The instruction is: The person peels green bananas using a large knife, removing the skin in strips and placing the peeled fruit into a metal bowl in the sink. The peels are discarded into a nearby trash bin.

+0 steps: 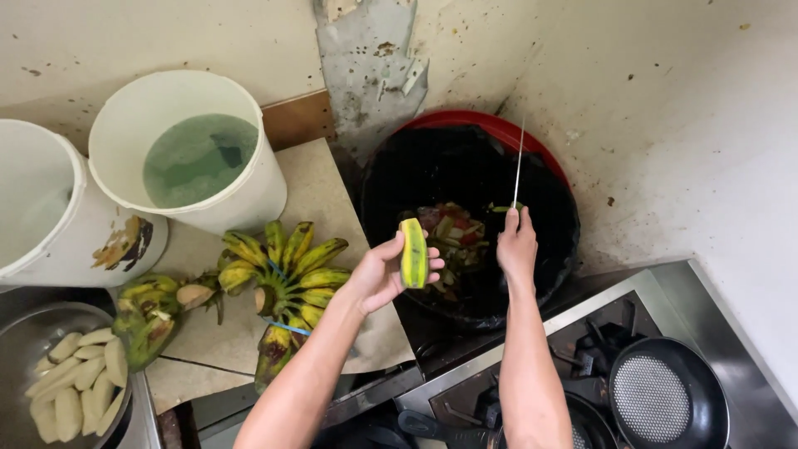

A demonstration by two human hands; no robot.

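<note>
Taking the bin (pixel 391 179) as the landmark: far to its left a metal bowl (pixel 17 349) of peeled pieces sits at the picture's lower left edge, with two white buckets (pixel 249 195) behind it, one holding greenish water. Just left of the bin, bunches of green-yellow bananas (pixel 291 278) lie on a sheet of cardboard (pixel 324 187), whose right edge runs up to the bin's rim.

Now the left hand (pixel 378 274), hovering at the bin's near-left rim, fingers curled in a firm grip on one banana (pixel 413 252), held upright over the black liner. Peelings lie in the bin below.

Over the bin's middle, the right hand (pixel 517 245) is closed tight on a knife (pixel 519 162), the thin blade pointing up and away towards the wall. There is open air between banana and blade; they are near but apart.

Right of the bin, below the wall corner, a black pan (pixel 665 399) sits on the stove (pixel 706 291), well apart from both hands.
</note>
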